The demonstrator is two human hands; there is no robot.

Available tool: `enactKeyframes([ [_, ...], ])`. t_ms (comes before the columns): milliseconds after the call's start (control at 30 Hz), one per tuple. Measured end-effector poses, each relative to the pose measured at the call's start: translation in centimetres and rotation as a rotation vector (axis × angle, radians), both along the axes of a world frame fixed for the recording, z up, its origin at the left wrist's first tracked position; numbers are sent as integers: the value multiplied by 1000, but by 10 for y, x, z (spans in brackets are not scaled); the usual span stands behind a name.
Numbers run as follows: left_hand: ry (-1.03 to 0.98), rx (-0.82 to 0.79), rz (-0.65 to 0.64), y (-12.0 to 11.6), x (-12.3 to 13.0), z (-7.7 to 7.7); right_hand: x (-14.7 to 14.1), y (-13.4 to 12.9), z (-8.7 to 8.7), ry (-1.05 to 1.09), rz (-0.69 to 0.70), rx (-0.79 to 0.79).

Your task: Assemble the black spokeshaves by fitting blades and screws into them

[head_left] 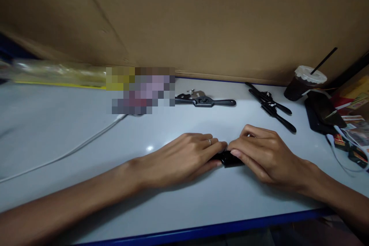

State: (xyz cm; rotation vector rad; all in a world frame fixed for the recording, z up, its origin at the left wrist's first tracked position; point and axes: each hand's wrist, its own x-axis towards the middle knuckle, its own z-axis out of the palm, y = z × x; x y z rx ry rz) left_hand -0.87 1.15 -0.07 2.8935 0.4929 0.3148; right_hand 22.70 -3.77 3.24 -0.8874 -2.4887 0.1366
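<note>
Black tool (230, 160) is down at the white table (138, 211), left hand (190, 153) clutching its left end, right hand (268, 157) pinching the other; 2 lookalike tools (268, 110) overlap farther back, pretty near a drink cup (301, 86).

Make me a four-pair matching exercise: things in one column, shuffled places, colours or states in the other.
1 Left hand
2 Cup
3 Cable
4 Cardboard

A White, on the table
B Wears a ring, touches a black item
C Brown, behind the table
D Has a black straw

Pairs: 1-B, 2-D, 3-A, 4-C
</note>
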Motion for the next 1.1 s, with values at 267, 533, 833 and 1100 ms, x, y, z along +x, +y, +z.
enactKeyframes([
  [267, -21, 4, -7, 0, 0, -1, -1, 0, -1, -48, 3, 3],
  [533, -23, -42, 11, 1, 1, -3, -4, 0, -7, -148, 22, 92],
  [833, 29, -80, 24, 1, -1, 0, 7, 6, 2, -78, -39, -169],
  [1100, 41, -70, 40, 0, -1, 1, 26, 12, 18, -316, -194, -314],
])
